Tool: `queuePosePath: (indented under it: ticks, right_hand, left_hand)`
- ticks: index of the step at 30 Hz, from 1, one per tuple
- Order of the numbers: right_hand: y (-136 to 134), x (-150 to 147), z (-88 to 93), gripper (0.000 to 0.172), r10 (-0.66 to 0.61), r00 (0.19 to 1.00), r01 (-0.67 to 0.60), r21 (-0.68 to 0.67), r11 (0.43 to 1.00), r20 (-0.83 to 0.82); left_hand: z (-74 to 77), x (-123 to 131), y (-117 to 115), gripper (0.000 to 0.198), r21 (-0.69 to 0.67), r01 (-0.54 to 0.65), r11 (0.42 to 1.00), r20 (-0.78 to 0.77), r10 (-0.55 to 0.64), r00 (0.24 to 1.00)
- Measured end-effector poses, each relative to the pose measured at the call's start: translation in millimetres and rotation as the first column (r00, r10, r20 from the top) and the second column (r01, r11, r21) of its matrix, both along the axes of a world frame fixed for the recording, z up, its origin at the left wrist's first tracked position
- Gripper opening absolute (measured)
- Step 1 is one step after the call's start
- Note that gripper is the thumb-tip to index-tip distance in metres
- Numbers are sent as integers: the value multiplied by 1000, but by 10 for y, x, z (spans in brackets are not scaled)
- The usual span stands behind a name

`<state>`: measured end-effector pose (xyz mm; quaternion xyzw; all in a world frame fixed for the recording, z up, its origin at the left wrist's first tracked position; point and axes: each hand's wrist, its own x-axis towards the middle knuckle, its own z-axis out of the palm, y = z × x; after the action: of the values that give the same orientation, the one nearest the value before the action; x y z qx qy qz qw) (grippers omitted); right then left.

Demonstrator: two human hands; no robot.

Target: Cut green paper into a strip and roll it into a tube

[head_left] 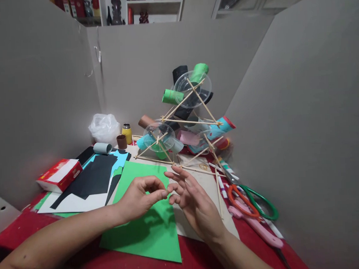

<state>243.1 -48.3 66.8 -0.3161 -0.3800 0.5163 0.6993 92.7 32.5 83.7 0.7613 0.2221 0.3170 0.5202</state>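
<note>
Above a green sheet of paper [148, 245], my left hand [143, 194] has its thumb and forefinger pinched together. Anything between those fingertips is too small to make out. My right hand [196, 204] is open beside it, fingers apart, its fingertips close to or touching the left ones. Just beyond stands a model of wooden stick triangles [181, 121] with clear plastic discs [206, 95] and coloured paper tubes, among them a green tube [172, 96] and a brown tube [146, 121]. Under the green sheet lies a pale board [190, 224].
On the left are cut black paper [94, 176], a red-and-white box [59, 175], a grey tube [102, 148] and a plastic bag [104, 127]. Scissors [258, 202] and a pink glue gun [262, 229] lie right. Grey panels [170, 48] enclose the red table [198, 255].
</note>
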Motion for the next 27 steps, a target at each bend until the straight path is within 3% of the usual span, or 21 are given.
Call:
queuePosePath:
  ticks: [5, 8, 10, 12, 15, 17, 19, 22, 25, 27]
  right_hand:
    - [-53, -2, 18, 33, 5, 996, -12, 82, 997, 84]
    - [-112, 140, -61, 34, -68, 911, 30, 98, 995, 407]
    - [-192, 276, -145, 38, -138, 686, 46, 146, 988, 715]
    - [-310, 403, -229, 44, -180, 370, -25, 203, 979, 912]
    - [-518, 502, -329, 54, -74, -11, -185, 70, 980, 997]
    - [-629, 494, -393, 59, -32, -167, -231, -7, 973, 985]
    - [-681, 443, -475, 57, -78, -235, -253, 17, 967, 969]
    - [-649, 343, -631, 48, -212, -266, -264, 140, 954, 940]
    - [-556, 275, -747, 36, -325, -266, -283, 249, 926, 908]
    - [-501, 270, -760, 30, -379, -225, -296, 307, 904, 898]
  left_hand:
    - [91, -20, -88, 18, 75, 10, 997, -16, -9, 1000]
    - [91, -140, -30, 18, 84, 105, 991, -132, -94, 987]
    - [57, -304, 69, 19, 111, 154, 982, -248, -123, 961]
    - [6, -529, 191, 21, 190, 137, 972, -345, -64, 936]
    - [-78, -900, 353, 26, 247, 64, 967, -465, 60, 883]
    - [-130, -1111, 417, 25, 188, 43, 981, -547, 69, 834]
    - [-175, -1264, 436, 24, 136, 22, 990, -606, 66, 793]
    - [-225, -1379, 397, 26, 130, 16, 991, -668, 76, 740]
    - [-254, -1401, 332, 26, 135, 48, 990, -704, 62, 707]
    - [-269, -1402, 304, 26, 132, 72, 989, -717, 45, 696]
